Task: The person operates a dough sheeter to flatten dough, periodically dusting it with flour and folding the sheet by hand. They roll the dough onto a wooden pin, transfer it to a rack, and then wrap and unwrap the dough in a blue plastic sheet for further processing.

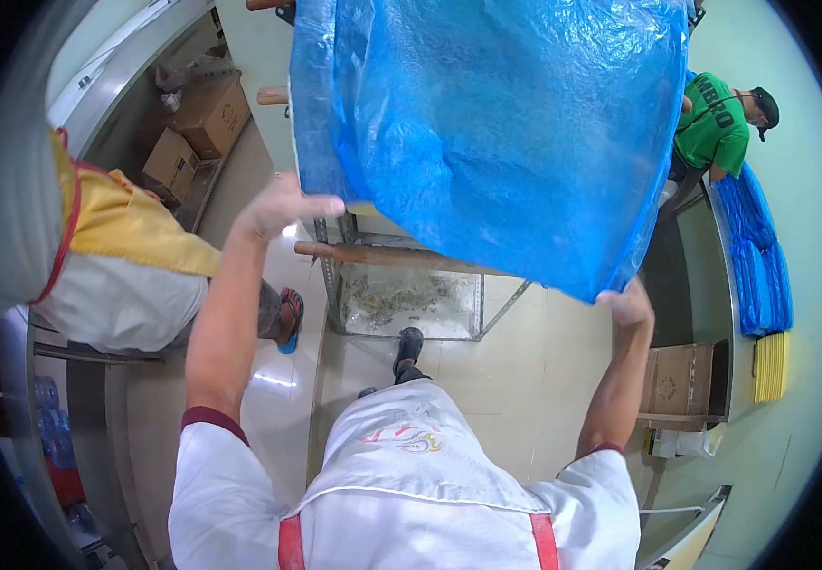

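A large blue plastic sheet (506, 142) hangs over a rack before me, its wrinkled lower edge slanting down to the right. My right hand (627, 306) pinches the lower right corner of the sheet. At the lower left edge is my left hand (283, 205), thumb stretched out to the right and apart from the fingers, close against the plastic. The fingers of that hand are partly blurred. Below the sheet, a wooden bar (382, 255) crosses the metal rack frame (330, 285). What lies under the plastic is mostly hidden.
A person in a yellow and white apron (135, 223) stands close on my left. Another person in a green shirt (715, 123) is at the right, beside stacked blue packs (748, 247). Cardboard boxes (207, 114) sit at the back left; another box (681, 380) is at right.
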Tool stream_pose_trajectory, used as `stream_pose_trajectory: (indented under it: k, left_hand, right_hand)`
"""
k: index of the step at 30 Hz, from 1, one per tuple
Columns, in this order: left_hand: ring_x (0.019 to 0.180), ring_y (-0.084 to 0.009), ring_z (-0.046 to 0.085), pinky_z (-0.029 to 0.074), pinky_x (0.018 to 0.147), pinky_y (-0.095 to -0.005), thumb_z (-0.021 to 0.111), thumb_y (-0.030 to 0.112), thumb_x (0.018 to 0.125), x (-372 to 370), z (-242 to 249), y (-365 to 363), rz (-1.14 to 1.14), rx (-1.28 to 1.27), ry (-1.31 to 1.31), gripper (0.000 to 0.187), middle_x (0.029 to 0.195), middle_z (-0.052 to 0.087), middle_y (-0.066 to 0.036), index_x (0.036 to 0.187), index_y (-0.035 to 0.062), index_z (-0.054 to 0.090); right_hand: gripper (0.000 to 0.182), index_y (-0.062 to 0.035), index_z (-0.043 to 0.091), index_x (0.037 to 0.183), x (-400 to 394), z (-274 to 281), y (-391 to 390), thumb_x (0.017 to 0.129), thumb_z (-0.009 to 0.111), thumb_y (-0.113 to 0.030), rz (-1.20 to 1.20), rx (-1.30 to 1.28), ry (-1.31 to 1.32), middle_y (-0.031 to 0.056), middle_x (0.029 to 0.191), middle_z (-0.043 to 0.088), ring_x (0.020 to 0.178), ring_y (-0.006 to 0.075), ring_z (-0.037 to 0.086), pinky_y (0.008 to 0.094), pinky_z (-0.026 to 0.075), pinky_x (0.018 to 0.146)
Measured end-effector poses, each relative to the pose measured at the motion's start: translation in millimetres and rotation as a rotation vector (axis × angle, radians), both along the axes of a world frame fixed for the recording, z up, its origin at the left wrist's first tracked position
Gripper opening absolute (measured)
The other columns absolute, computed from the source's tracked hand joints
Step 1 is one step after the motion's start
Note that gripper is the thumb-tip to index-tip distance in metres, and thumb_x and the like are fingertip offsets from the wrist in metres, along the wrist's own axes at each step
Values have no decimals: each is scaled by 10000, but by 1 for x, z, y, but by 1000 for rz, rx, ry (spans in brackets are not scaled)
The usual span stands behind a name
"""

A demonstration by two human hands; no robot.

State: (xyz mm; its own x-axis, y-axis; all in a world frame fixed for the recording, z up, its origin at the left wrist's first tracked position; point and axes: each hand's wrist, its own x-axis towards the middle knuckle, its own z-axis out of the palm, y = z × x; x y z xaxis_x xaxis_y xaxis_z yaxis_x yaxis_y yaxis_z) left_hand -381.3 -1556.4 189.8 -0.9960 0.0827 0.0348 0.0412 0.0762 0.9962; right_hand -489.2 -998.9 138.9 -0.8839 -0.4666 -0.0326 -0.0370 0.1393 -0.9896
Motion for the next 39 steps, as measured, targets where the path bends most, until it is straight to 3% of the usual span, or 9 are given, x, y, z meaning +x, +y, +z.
stream_pose_trajectory:
  k: [7, 9, 11, 12, 15, 16, 20, 28, 39]
  left_hand:
    - [1008, -215, 576, 444, 895, -349, 699, 154, 764, 78, -164, 8, 205, -223, -507, 568, 1103, 613, -138, 1251, -34, 475]
    - [900, -181, 611, 473, 829, -328, 643, 61, 750, 119, -298, -22, 347, -236, -467, 425, 981, 652, -123, 1149, -33, 530]
    - [993, -206, 601, 467, 847, -322, 601, 2, 744, 165, -268, 47, 806, -371, -398, 420, 1088, 604, -141, 1136, -60, 465]
    - [1031, -283, 587, 453, 881, -341, 609, 42, 747, 186, -340, 40, 846, -180, -183, 439, 1104, 589, -188, 1136, -77, 444]
    - [1142, -416, 488, 366, 1004, -422, 668, 201, 708, 241, -385, 96, 868, -572, -709, 615, 1214, 499, -284, 1197, -96, 443]
    - [987, -417, 559, 436, 851, -448, 618, 172, 679, 263, -436, 115, 887, -820, -589, 546, 1101, 560, -282, 1151, -70, 488]
    - [1087, -405, 531, 437, 924, -429, 642, 237, 727, 278, -430, 235, 558, -651, -1151, 531, 1160, 563, -260, 1164, -46, 533]
    - [855, -292, 606, 489, 709, -396, 613, 216, 768, 140, -457, 409, 298, -494, -909, 314, 961, 635, -148, 1018, 27, 615]
    - [751, -183, 617, 485, 594, -334, 594, 175, 811, -191, -438, 673, -135, -497, -851, 219, 869, 610, -65, 998, 61, 593]
  right_hand:
    - [531, 11, 592, 1127, 102, -181, 66, 676, 791, -188, -295, 548, -361, 95, 949, 660, 840, 205, 618, 350, 485, 816]
    - [499, 9, 605, 1100, 129, -254, 73, 694, 780, -221, -347, 708, -309, 136, 934, 667, 845, 225, 629, 356, 488, 814]
    - [457, 6, 613, 1080, 165, -290, 69, 720, 759, -235, -432, 750, -170, 167, 952, 665, 886, 258, 638, 369, 489, 827]
    - [432, 4, 617, 1066, 181, -300, 58, 732, 750, -235, -504, 752, -88, 175, 956, 663, 902, 272, 639, 374, 490, 832]
    - [372, 6, 620, 1038, 212, -311, 62, 760, 725, -218, -560, 711, -53, 177, 954, 665, 904, 285, 643, 370, 498, 824]
    - [354, 8, 620, 1032, 220, -313, 71, 769, 718, -209, -555, 690, -73, 173, 951, 667, 897, 285, 645, 364, 501, 818]
    - [324, 16, 616, 1035, 246, -312, 160, 784, 694, -173, -556, 616, -177, 169, 946, 666, 894, 277, 643, 364, 500, 818]
    - [215, -1, 637, 978, 301, -336, 365, 807, 645, -132, -845, 688, -261, 153, 934, 669, 860, 261, 649, 351, 509, 793]
    - [274, 0, 600, 1067, 81, -286, 537, 836, 642, -141, -980, 323, -311, 108, 945, 666, 880, 188, 640, 307, 501, 802]
